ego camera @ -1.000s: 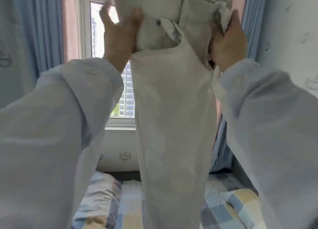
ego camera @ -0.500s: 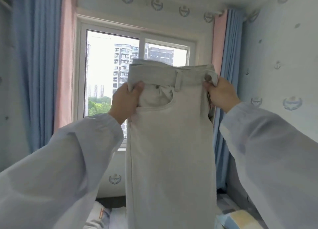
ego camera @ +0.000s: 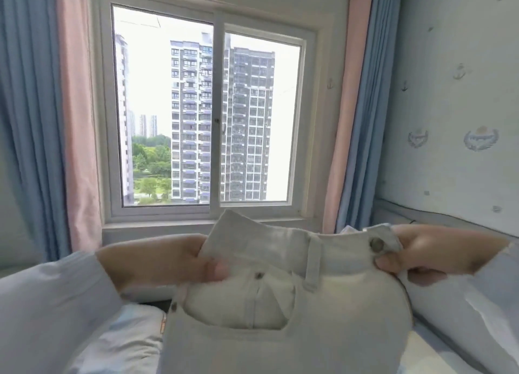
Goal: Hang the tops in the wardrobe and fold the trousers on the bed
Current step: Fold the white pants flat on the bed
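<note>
A pair of off-white trousers (ego camera: 280, 326) fills the lower middle of the head view, waistband up, front pocket and metal button facing me. My left hand (ego camera: 168, 258) grips the waistband's left end, thumb on the front of the cloth. My right hand (ego camera: 421, 255) pinches the right end just beside the button. The legs run down out of the frame. Under them a strip of the bed (ego camera: 129, 342) shows, with pale bedding. No tops or wardrobe are in view.
A window (ego camera: 213, 115) with a white frame faces me, flanked by pink and blue curtains (ego camera: 36, 121). A wall with printed wallpaper (ego camera: 455, 107) and a padded headboard (ego camera: 438, 216) stands close on the right.
Both hands have come down with the trousers, from above head height to low in front of me, still holding the waistband. The window is now uncovered.
</note>
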{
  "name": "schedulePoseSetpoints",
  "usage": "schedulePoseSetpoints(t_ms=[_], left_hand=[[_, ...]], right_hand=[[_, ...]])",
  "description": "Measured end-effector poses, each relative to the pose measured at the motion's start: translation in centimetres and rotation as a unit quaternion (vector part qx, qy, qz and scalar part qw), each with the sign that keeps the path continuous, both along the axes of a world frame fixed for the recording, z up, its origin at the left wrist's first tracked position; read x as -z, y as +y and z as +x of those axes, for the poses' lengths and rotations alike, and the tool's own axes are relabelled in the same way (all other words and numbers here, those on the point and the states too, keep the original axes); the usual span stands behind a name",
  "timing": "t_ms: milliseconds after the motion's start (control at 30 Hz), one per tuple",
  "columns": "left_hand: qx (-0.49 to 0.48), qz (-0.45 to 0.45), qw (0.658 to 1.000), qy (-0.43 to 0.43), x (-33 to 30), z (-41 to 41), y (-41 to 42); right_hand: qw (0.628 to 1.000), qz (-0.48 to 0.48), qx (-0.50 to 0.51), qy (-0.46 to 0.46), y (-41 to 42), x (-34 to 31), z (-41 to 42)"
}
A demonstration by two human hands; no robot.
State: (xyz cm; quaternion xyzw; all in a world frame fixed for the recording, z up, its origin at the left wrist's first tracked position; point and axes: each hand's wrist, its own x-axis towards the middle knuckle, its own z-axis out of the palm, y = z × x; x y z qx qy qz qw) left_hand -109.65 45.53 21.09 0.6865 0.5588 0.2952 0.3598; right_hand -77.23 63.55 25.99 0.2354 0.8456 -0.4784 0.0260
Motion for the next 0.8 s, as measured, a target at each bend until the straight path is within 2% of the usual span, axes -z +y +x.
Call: schedulePoseSetpoints(t_ms=[67,133,200,267,333,367,400,433,467,533,600,700,800], left_hand=[[0.061,-0.107,0.988,-0.088,2.6,-0.7,1.4],[0.052,-0.177,0.973,-0.141,6.1,-1.8,4.5],[-0.005,-0.224,0.961,-0.162,9.7,-3.8,9.1],[-0.114,-0.232,0.950,-0.172,12.1,-6.6,14.5],[-0.291,-0.162,0.913,-0.235,14.1,-9.5,20.3],[-0.404,-0.090,0.871,-0.263,15.4,-11.2,23.1],[-0.521,-0.012,0.824,-0.222,16.9,-12.6,25.4],[-0.602,0.036,0.787,-0.135,19.2,-13.6,27.2],[-0.641,0.054,0.764,-0.044,22.1,-14.2,28.6],[-0.648,0.031,0.758,0.062,31.7,-14.7,29.7],[-0.633,-0.034,0.768,0.096,43.1,-14.3,28.3],[-0.623,-0.169,0.763,0.041,59.1,-11.4,23.4],[-0.581,-0.328,0.743,-0.054,72.0,-5.6,18.2]], right_hand=[[0.993,-0.086,-0.066,-0.056,2.2,2.5,-0.7],[0.987,-0.125,-0.049,-0.084,5.5,5.9,-2.7],[0.987,-0.111,0.002,-0.113,10.4,9.7,-6.2],[0.988,-0.061,0.074,-0.119,16.6,12.9,-10.8],[0.982,0.026,0.180,-0.053,22.7,16.3,-16.5],[0.965,0.126,0.229,-0.004,25.2,18.1,-19.3],[0.937,0.175,0.295,0.056,27.1,20.5,-21.6],[0.912,0.183,0.357,0.089,28.1,23.7,-23.6],[0.899,0.206,0.378,0.084,28.7,28.1,-25.1],[0.916,0.215,0.337,0.028,27.9,39.0,-26.6],[0.948,0.177,0.261,-0.038,25.6,50.7,-26.0],[0.963,0.128,0.193,-0.138,21.4,66.6,-21.8],[0.954,0.057,0.174,-0.236,17.2,78.3,-16.3]])
